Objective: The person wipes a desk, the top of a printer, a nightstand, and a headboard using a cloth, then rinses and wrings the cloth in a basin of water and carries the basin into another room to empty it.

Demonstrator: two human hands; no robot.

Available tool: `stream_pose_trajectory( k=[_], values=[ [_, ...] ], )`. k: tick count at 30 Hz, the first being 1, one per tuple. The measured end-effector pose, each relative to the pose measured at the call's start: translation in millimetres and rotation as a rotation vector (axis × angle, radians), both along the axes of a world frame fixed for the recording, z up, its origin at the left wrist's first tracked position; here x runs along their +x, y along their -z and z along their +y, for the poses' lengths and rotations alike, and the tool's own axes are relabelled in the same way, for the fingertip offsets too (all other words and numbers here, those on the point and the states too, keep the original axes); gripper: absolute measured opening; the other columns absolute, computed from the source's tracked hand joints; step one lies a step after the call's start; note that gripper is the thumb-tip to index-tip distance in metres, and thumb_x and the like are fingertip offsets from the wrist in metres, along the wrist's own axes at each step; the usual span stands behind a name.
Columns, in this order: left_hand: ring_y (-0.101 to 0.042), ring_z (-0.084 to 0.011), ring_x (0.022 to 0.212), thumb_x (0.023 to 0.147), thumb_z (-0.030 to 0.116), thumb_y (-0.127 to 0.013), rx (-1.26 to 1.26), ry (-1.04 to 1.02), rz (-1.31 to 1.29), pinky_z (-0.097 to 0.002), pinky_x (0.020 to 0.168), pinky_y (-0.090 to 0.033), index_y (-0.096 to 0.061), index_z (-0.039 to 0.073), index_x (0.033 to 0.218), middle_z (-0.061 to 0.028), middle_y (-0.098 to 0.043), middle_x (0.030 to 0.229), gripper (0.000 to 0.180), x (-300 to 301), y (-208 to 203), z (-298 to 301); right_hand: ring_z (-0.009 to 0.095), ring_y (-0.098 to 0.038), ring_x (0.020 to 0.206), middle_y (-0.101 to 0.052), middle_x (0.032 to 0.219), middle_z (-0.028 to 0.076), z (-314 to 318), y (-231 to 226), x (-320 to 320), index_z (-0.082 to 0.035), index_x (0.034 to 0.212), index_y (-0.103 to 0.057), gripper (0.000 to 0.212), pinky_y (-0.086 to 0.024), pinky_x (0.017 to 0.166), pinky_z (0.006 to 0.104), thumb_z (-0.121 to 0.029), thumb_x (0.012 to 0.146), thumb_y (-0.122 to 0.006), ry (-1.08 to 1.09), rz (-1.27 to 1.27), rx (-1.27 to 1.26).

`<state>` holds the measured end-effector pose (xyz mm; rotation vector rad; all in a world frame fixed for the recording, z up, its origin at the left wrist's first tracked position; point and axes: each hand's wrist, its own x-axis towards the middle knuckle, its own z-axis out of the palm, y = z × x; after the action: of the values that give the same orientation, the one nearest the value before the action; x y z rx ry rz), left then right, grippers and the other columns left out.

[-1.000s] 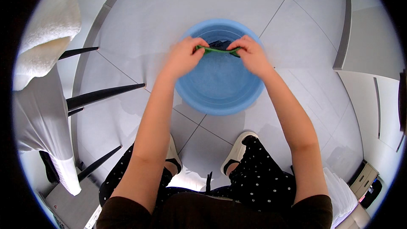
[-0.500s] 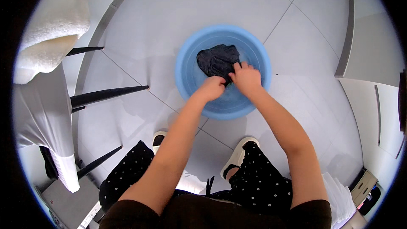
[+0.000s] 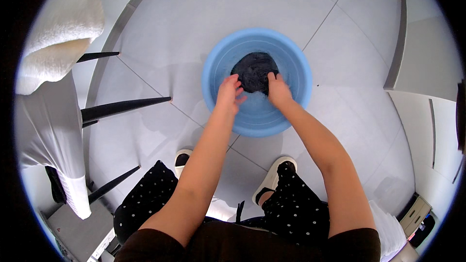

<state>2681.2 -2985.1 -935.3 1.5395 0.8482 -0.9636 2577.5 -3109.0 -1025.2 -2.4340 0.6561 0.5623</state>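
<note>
A dark, wet cloth (image 3: 255, 70) lies bunched in a rounded heap in a blue plastic basin (image 3: 257, 130). Shallow water shows in the basin around it. My left hand (image 3: 228, 93) is over the basin at the cloth's lower left edge, its fingers apart and holding nothing. At the cloth's right edge, my right hand (image 3: 280, 91) has its fingers closed on the fabric. What kind of garment or cloth it is cannot be made out.
The basin stands on a grey tiled floor (image 3: 310, 131) in front of my feet in pale sandals (image 3: 272, 182). To the left is a chair with black legs (image 3: 128, 105) and a cream fleece (image 3: 63, 29) over it. A white cabinet (image 3: 420, 121) stands at the right.
My left hand has let go of the cloth and moved left, its fingers spreading. My right hand has shifted slightly down, and the cloth has gone from stretched out to a rounder heap.
</note>
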Motion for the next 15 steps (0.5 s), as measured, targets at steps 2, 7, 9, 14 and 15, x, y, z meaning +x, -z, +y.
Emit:
stream_pose_trajectory(
  k=[2,7,9,14,15],
  values=[
    [-0.042,-0.0247,0.12,0.091,0.035,-0.054,-0.035,-0.125,0.115,-0.0533,0.095,-0.036,-0.047,0.015,0.127,-0.0088,-0.045,0.128,0.042,-7.6,-4.3,-9.9,0.035,-0.059,0.088,-0.057,0.1,0.018,0.1,-1.8,-2.8,-0.002,0.106,-0.057,0.029,-0.05,0.079,0.0387,-0.006,0.077,-0.057,0.118,-0.275,0.379],
    [-0.038,-0.029,0.123,0.091,0.036,-0.052,-0.368,-0.294,0.18,-0.0529,0.099,-0.034,-0.045,0.016,0.124,-0.0118,-0.042,0.132,0.039,-7.4,-11.8,-15.6,0.031,-0.06,0.085,-0.06,0.093,0.016,6.0,-82.9,25.1,0.002,0.098,-0.061,0.026,-0.048,0.074,0.0373,0.0,0.074,-0.05,0.372,-0.54,0.687],
    [-0.05,-0.0261,0.11,0.092,0.036,-0.05,-0.349,-0.257,0.223,-0.048,0.092,-0.042,-0.052,0.014,0.112,-0.0111,-0.052,0.117,0.03,-0.5,-12.1,-20.2,0.029,-0.059,0.082,-0.06,0.094,0.015,10.0,-96.6,21.9,0.001,0.095,-0.059,0.022,-0.048,0.073,0.0379,0.001,0.075,-0.049,0.452,-0.606,0.953],
    [-0.059,-0.0256,0.079,0.094,0.031,-0.045,-0.372,-0.358,0.167,-0.0415,0.071,-0.05,-0.053,0.009,0.092,-0.0098,-0.058,0.089,0.023,-1.6,7.5,-15.8,0.028,-0.058,0.082,-0.057,0.098,0.017,17.8,-130.0,16.1,-0.003,0.1,-0.056,0.022,-0.048,0.075,0.0388,0.0,0.08,-0.047,0.803,-0.224,1.292],
    [-0.058,-0.0248,0.08,0.095,0.027,-0.045,-0.457,-0.448,0.107,-0.0411,0.072,-0.051,-0.053,0.008,0.091,-0.0092,-0.058,0.088,0.02,-3.3,19.0,-11.1,0.029,-0.058,0.085,-0.056,0.1,0.018,24.2,-124.6,15.7,-0.005,0.103,-0.055,0.023,-0.048,0.077,0.0397,-0.001,0.082,-0.047,0.966,-0.281,1.255]
  ],
)
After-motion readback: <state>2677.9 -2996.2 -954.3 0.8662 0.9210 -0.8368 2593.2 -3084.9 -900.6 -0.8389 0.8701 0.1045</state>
